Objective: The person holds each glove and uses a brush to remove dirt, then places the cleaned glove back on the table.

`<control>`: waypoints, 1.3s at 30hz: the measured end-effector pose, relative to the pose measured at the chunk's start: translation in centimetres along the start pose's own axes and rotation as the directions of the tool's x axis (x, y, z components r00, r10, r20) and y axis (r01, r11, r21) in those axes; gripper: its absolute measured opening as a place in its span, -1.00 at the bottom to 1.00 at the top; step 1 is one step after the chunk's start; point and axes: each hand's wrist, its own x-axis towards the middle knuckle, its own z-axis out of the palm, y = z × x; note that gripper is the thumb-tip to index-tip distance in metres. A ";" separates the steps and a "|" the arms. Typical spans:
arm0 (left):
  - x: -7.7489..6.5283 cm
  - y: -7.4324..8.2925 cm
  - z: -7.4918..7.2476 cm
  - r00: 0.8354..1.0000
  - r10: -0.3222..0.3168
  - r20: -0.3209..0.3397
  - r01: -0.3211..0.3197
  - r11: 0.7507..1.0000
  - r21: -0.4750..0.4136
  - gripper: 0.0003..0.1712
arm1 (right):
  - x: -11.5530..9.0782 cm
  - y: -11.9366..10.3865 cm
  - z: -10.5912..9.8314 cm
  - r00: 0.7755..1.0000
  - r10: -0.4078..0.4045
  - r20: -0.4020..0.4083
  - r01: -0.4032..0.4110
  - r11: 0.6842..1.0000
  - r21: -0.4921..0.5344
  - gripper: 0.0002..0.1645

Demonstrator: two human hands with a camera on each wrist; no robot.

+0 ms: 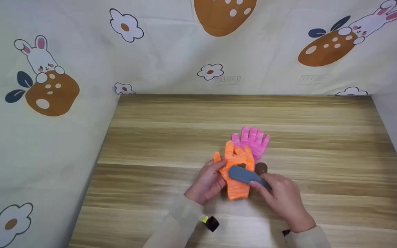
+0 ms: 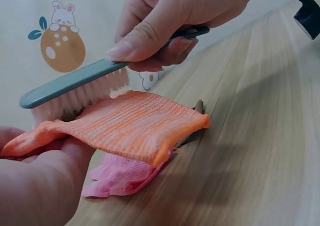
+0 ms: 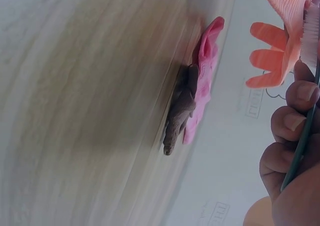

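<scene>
An orange knit glove [image 1: 238,190] is held up off the table by my left hand [image 1: 208,182], thumb over its edge and fingers underneath. My right hand [image 1: 285,193] grips the handle of a grey-blue brush [image 1: 242,174], thumb along its back. In the left wrist view, the pale bristles [image 2: 82,95] of the brush press on the glove's upper face, right at a dark brown smear [image 2: 75,113]. In the head view, part of that smear shows beside the brush head. The glove's fingers point away from me, and some of them are folded over.
Beyond the orange glove, a pink knit glove [image 1: 251,137] lies flat, partly covered in the head view. A dark brown lump [image 3: 181,113] sits on the wood-grain table [image 1: 150,151] by the pink glove. A printed cloth [image 1: 164,51] hangs behind the table.
</scene>
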 end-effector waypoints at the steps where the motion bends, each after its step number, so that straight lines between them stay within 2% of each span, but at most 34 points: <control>1: 0.0 0.0 0.0 1.000 0.001 -0.004 -0.001 1.000 0.003 -0.77 | 0.0 0.1 0.0 1.000 0.005 0.004 -0.005 1.000 0.000 -0.70; 7: -0.1 0.3 -0.2 1.000 0.004 0.002 -0.004 1.000 0.014 -0.57 | -0.2 0.6 -0.1 1.000 -0.006 -0.022 0.006 1.000 0.010 -0.74; 11: -0.1 0.4 -0.3 1.000 0.003 -0.005 -0.003 1.000 0.006 -0.54 | -0.3 0.8 -0.1 0.999 -0.008 -0.032 0.008 1.000 0.022 -0.75; 20: -0.1 0.1 -0.2 1.000 0.000 0.008 0.000 1.000 -0.008 -0.56 | -0.4 0.4 0.1 1.000 0.008 -0.022 -0.008 1.000 0.030 -0.74; 28: -0.1 -0.7 0.5 0.999 -0.029 -0.031 0.028 0.999 -0.028 -0.77 | 0.2 -1.1 0.3 0.999 -0.017 -0.027 0.018 0.999 0.036 -0.72; 34: -0.2 -0.9 0.7 0.999 -0.030 -0.042 0.028 0.999 -0.035 -0.76 | 0.6 -1.6 0.3 1.000 0.004 0.012 -0.004 1.000 -0.010 -0.69; 39: -0.2 -0.4 0.5 0.999 -0.037 -0.038 0.036 0.999 -0.026 -0.72 | 0.4 -1.0 0.3 1.000 -0.009 0.001 0.009 0.999 -0.033 -0.67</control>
